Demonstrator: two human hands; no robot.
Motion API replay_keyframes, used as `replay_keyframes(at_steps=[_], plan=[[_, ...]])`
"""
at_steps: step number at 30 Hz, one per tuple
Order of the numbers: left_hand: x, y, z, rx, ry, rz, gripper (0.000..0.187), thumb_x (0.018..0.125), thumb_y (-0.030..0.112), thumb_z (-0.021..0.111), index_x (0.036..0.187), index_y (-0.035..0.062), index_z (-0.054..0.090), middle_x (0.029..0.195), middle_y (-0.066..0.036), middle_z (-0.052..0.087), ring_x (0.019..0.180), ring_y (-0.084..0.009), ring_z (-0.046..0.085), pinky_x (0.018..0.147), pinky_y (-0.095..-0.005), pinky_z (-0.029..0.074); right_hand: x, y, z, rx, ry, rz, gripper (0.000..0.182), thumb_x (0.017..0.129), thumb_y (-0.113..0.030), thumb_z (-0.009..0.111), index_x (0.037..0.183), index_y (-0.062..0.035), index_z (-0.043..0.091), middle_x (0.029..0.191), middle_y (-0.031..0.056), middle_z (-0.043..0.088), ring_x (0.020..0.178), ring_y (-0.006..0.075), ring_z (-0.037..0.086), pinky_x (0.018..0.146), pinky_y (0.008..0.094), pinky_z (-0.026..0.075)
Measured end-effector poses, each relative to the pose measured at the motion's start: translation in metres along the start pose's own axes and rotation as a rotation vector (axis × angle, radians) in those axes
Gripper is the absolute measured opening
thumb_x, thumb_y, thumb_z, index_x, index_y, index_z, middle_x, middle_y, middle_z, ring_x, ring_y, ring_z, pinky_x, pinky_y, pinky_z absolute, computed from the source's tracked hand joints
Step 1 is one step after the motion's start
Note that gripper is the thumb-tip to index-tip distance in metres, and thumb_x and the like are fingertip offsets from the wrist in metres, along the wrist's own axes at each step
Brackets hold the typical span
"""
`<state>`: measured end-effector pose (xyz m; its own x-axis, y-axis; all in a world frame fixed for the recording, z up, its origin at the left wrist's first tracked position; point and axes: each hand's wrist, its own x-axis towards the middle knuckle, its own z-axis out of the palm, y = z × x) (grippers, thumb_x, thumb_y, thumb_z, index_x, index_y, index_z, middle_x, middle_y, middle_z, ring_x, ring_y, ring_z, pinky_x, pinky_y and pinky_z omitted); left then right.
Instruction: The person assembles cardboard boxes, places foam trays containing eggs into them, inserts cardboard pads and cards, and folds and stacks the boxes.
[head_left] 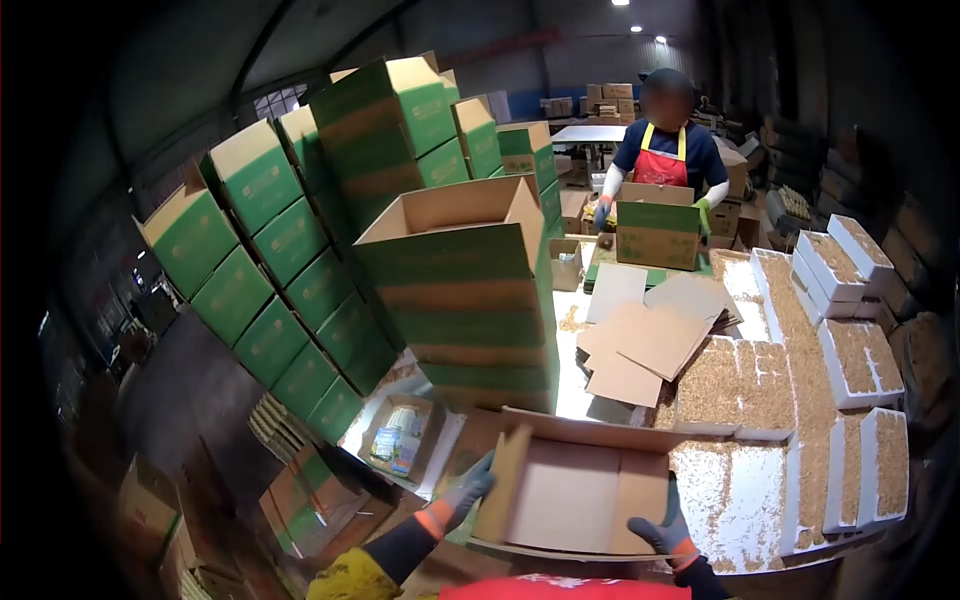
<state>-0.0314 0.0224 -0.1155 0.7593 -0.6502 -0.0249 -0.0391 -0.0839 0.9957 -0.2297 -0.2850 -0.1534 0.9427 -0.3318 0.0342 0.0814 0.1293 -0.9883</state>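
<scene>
An open cardboard box (570, 490) lies in front of me, its plain brown inside facing up. My right hand (658, 530), in a grey glove with an orange cuff, grips its right wall, thumb inside and the other fingers hidden behind the wall. At the box's left side, my left hand (466, 490) rests stretched fingers against the upright side flap (503, 485), which is blurred. Its thumb cannot be made out. Just beyond stands a tall stack of green and brown boxes (460, 300), the top one open.
More green boxes (270, 230) are piled at left. A small carton with packets (400, 440) sits left of the stack. Flat cardboard sheets (650, 340) lie ahead, white trays of brown granular material (850, 360) at right. Across the table, a person (665, 150) handles another green box (657, 237).
</scene>
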Motion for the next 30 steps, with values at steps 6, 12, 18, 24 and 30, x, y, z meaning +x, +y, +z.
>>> replay_keyframes(at_steps=[6,12,18,24,30], plan=[[-0.021,-0.043,0.025,0.116,0.021,-0.096,0.049,0.102,0.033,0.031,0.14,0.0017,0.036,0.138,-0.008,0.045,0.126,-0.0165,0.042,0.106,-0.0297,0.032,-0.015,0.016,-0.037,0.097,0.129,-0.021,0.1,0.074,-0.024,0.075,0.146,0.0005,0.011,0.137,0.0152,0.041,0.12,0.0245,0.046,0.099,0.0346,0.039],[0.054,0.086,0.031,0.221,-0.082,0.341,0.042,0.099,0.02,0.038,0.135,-0.0009,0.043,0.134,-0.012,0.048,0.124,-0.0202,0.044,0.106,-0.033,0.032,-0.001,-0.003,-0.078,-0.071,0.377,-0.156,0.082,0.076,-0.016,0.061,0.144,0.0033,0.019,0.139,0.0182,0.038,0.122,0.0239,0.043,0.098,0.0319,0.039],[0.211,0.27,-0.039,0.468,-0.01,0.815,0.035,0.097,0.018,0.044,0.127,-0.0004,0.05,0.122,-0.01,0.057,0.111,-0.0183,0.053,0.095,-0.0309,0.042,0.129,-0.191,-0.066,0.1,0.35,-0.567,0.061,0.085,-0.022,0.055,0.137,0.0002,0.032,0.135,0.0158,0.045,0.12,0.0235,0.046,0.099,0.0313,0.04],[0.272,0.383,-0.164,0.242,-0.079,0.69,0.033,0.098,0.018,0.044,0.125,0.0004,0.052,0.117,-0.01,0.06,0.104,-0.0183,0.058,0.088,-0.0303,0.048,0.284,-0.296,0.009,0.489,-0.236,-0.67,0.044,0.094,-0.027,0.05,0.13,-0.0029,0.045,0.131,0.0134,0.051,0.117,0.0231,0.049,0.101,0.0307,0.04],[0.29,0.317,-0.344,-0.091,-0.288,0.379,0.032,0.098,0.019,0.044,0.123,0.0012,0.054,0.113,-0.01,0.063,0.097,-0.0184,0.063,0.081,-0.0296,0.053,0.347,-0.339,0.141,0.388,0.319,-0.367,0.04,0.096,-0.029,0.046,0.128,-0.004,0.049,0.13,0.0122,0.053,0.119,0.0241,0.048,0.103,0.031,0.038]])
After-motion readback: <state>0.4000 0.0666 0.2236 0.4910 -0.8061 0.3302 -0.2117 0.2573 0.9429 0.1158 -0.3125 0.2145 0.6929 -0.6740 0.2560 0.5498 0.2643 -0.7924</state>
